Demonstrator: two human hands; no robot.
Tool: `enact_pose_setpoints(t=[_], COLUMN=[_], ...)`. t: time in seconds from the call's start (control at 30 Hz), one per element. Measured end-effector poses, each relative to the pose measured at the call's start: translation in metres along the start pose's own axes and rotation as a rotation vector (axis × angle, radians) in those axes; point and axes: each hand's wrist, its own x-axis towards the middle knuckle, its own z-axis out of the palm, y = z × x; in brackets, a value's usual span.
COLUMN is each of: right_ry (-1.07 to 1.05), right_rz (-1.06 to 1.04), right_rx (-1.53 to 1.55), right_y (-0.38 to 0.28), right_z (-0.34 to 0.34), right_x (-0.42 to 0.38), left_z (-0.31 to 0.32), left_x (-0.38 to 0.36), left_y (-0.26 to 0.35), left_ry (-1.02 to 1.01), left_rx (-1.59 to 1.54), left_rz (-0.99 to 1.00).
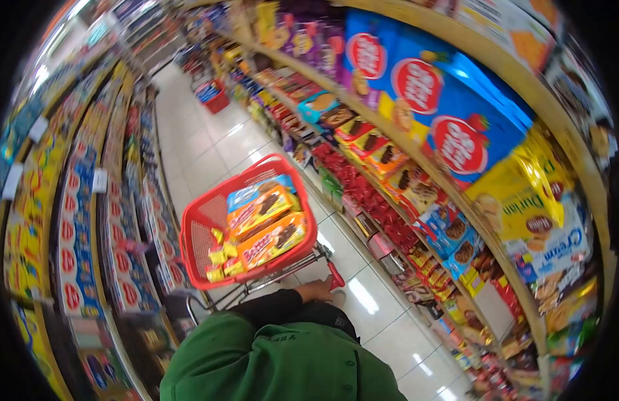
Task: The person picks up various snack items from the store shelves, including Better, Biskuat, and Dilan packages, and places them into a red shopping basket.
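Note:
My left hand [317,290] reaches across in front of my body, its fingers closed around the red handle [335,275] of a shopping cart. A red plastic basket [194,267] rests on the cart's metal frame [256,286]. Inside the basket lie orange biscuit packs [272,242], a light blue pack [259,190] partly under one of them, and several small yellow packets [224,252] on the left side. My right hand is out of view.
Shelves of packaged snacks line both sides, with large blue biscuit bags [416,87] and a yellow bag [516,194] close on the right. Boxed goods [75,240] fill the left shelves. Farther along the tiled aisle [182,127] stands another red basket [217,101].

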Motion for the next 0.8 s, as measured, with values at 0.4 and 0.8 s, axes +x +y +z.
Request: enact_pose_setpoints(t=[0.4, 0.8], right_ry=[-0.040, -0.199], right_rz=[0.061, -0.087], right_rx=[0.456, 0.026], right_y=[-0.160, -0.160], right_z=[-0.098, -0.078], right_x=[-0.060, -0.056], left_z=[-0.047, -0.145], left_x=[-0.054, -0.292], left_y=[0.026, -0.106], left_ry=[0.110, 1.445], left_rx=[-0.355, -0.573], left_rz=[0.471, 0.163])
